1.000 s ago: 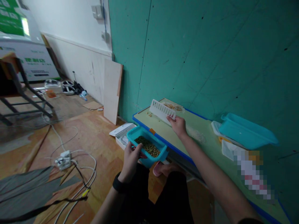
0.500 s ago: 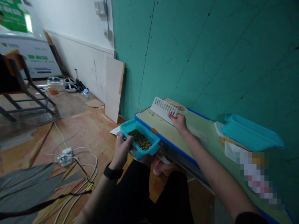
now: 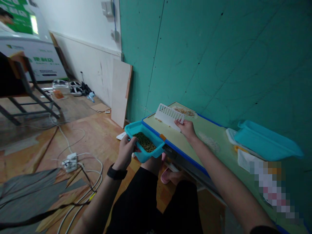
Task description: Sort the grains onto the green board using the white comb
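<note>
My left hand (image 3: pixel 126 150) grips the near side of a turquoise plastic basin (image 3: pixel 143 157), thumb over its rim. Green beans (image 3: pixel 142 138) and paler beans (image 3: pixel 149 147) lie inside it. The basin is held just off the front edge of a pale table (image 3: pixel 179 138) with a blue border. In my right hand (image 3: pixel 186 128) is a white slotted plastic divider (image 3: pixel 168 116), tilted over the tabletop, its slots facing up. A few pale beans (image 3: pixel 159 120) lie by its lower edge. Behind it is a pile of mixed grains (image 3: pixel 185 111).
White grains (image 3: pixel 209 142) are scattered to the right. Another turquoise basin (image 3: pixel 266 138) rests against the green wall (image 3: pixel 207 48). A power strip (image 3: pixel 70 162) and cables lie on the floor at left, near a chair (image 3: pixel 29 87). A person (image 3: pixel 6 20) is at far left.
The divider has shifted slightly left and its lower edge now sits closer to the loose beans. The basin stays beside the table edge in my left hand.
</note>
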Action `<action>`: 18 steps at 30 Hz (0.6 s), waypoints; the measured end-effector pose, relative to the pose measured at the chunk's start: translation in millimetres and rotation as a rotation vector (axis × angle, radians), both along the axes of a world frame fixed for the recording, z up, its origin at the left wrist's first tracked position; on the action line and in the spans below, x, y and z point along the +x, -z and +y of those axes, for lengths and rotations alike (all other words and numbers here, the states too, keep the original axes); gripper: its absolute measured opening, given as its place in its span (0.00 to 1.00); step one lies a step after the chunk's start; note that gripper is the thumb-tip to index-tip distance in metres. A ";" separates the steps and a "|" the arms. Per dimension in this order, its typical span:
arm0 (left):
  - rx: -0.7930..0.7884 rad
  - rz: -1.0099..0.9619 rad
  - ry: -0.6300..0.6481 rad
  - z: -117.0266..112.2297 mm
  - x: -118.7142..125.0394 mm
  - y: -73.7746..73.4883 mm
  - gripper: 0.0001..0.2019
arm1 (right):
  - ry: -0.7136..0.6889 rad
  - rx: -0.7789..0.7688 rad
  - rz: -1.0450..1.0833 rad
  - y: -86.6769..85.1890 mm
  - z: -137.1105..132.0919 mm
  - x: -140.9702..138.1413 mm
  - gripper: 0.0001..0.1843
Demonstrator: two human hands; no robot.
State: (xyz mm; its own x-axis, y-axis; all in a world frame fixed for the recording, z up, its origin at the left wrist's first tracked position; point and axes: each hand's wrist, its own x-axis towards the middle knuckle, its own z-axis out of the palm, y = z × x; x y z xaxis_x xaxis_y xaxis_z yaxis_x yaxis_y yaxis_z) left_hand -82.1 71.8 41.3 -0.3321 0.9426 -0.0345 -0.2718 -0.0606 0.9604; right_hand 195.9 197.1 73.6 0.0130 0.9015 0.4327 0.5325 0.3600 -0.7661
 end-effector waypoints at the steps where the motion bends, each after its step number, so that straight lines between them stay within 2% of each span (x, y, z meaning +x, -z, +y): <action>1: -0.004 0.000 0.000 0.0 -0.2 -1.3 0.10 | -0.012 -0.013 0.047 0.2 -1.8 -0.4 0.23; 6: -0.014 -0.011 0.004 -1.3 -1.1 -5.3 0.10 | -0.036 -0.071 0.200 -1.6 -12.6 -5.0 0.24; 13: -0.009 0.002 -0.018 -1.3 0.1 -2.7 0.11 | -0.010 -0.041 0.143 -5.5 -31.6 -8.0 0.26; 18: -0.016 -0.010 -0.002 -5.4 1.9 -2.5 0.11 | 0.060 -0.013 0.073 -5.8 -57.2 1.7 0.25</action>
State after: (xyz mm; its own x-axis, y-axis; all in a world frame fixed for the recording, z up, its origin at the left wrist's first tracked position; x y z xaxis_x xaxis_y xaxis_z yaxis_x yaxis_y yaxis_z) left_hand -80.2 66.4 43.7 -0.3337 0.9412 -0.0535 -0.2817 -0.0454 0.9584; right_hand 197.6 139.9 79.3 0.0981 0.9036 0.4169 0.4954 0.3190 -0.8080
